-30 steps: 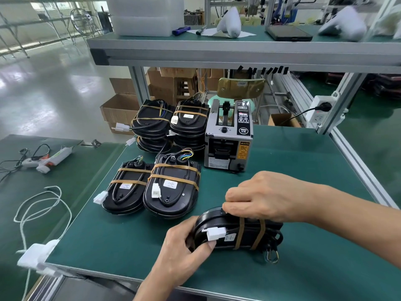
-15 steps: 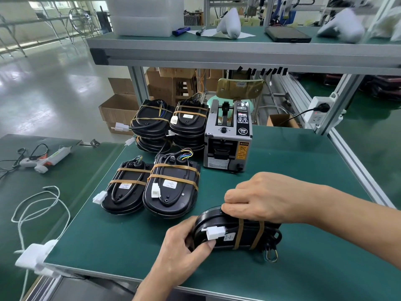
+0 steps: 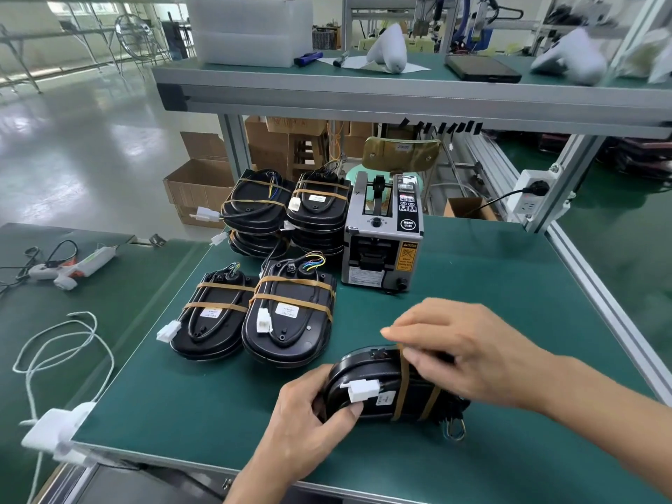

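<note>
Two hands work on one black housing, which stands tilted on its long edge on the green surface, near the front edge and well in front of the tape dispenser. The left hand has its grip curled round the rounded end of the housing, with the thumb pressed just under the white connector. Compared with a second ago, this hand and the housing are at almost the same place.

The change is at the right hand. A moment ago its fingers were bent and the knuckles stood high over the top of the housing. Now the fingers are stretched out toward the left and the index finger is lifted free in the air. A lower fingertip, perhaps the thumb, lies against the left one of the two brown tape bands, where it passes over the top edge. So the grip of the right hand is spread and only pressing; I see no pinch on the tape.

I judge that this band is already wrapped round, and that the right hand is only rubbing it down or beginning to let go. Both bands look closed around the body and hold the cable against it. If this is correct, the housing is nearly ready to join the finished housings that lie flat just behind it, each with the same two bands.
</note>
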Demonstrator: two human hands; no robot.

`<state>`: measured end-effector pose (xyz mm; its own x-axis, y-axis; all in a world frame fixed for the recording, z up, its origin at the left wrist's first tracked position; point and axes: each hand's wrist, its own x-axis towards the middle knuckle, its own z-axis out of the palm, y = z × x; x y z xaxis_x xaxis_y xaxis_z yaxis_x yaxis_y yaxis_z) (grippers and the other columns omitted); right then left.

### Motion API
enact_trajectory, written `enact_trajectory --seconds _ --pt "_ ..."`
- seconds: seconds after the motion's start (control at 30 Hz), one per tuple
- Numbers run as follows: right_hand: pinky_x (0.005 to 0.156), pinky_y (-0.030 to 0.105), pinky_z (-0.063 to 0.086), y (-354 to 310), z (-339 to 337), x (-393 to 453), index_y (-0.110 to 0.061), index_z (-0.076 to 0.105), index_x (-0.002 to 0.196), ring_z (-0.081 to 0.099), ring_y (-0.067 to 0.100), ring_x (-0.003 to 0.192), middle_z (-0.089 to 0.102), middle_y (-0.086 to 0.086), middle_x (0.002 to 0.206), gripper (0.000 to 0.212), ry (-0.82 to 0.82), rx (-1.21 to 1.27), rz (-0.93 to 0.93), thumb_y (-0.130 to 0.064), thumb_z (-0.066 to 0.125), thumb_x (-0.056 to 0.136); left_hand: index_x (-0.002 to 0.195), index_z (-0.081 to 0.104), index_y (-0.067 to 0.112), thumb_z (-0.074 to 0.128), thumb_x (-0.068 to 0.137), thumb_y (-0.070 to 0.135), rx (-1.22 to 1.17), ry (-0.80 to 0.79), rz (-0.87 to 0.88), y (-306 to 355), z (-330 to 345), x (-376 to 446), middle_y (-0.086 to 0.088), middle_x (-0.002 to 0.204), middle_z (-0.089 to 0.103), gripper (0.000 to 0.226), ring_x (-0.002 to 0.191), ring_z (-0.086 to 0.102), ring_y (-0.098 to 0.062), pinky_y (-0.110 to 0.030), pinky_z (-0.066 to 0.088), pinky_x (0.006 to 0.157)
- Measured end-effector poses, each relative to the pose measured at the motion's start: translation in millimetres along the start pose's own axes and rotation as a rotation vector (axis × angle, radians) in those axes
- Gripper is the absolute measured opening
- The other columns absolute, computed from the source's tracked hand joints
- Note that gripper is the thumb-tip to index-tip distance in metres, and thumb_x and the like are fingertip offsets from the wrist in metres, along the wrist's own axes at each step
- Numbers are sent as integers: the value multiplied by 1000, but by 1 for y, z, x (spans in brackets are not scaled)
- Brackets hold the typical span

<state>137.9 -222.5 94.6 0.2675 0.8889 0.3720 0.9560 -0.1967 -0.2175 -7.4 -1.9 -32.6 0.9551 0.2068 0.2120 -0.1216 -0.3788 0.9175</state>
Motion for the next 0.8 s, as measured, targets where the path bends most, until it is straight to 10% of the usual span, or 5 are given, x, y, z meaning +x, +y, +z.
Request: enact_trajectory --seconds 0.23,0.57,0.8 --pt "105 39 46 -45 34 -22 -26 57 147 49 17 134 51 -10 153 53 -64 -86 150 -57 42 108 109 75 26 76 88 30 -6 3 30 1 -1 0 0 92 74 21 83 69 -20 -42 56 75" --pt "120 34 27 -62 56 -31 -31 55 147 44 5 142 48 -26 149 52 160 120 366 -59 51 104 110 75 30 79 89 29 5 -17 56 -2 0 -1 1 91 74 22 80 69 -22 -42 57 70" --pt "119 46 36 -67 77 -36 -15 67 137 47 13 144 57 -7 149 48 251 -135 311 -49 54 105 101 74 35 78 86 33 63 -9 91 0 2 -1 7 86 71 15 76 66 -17 -25 53 67"
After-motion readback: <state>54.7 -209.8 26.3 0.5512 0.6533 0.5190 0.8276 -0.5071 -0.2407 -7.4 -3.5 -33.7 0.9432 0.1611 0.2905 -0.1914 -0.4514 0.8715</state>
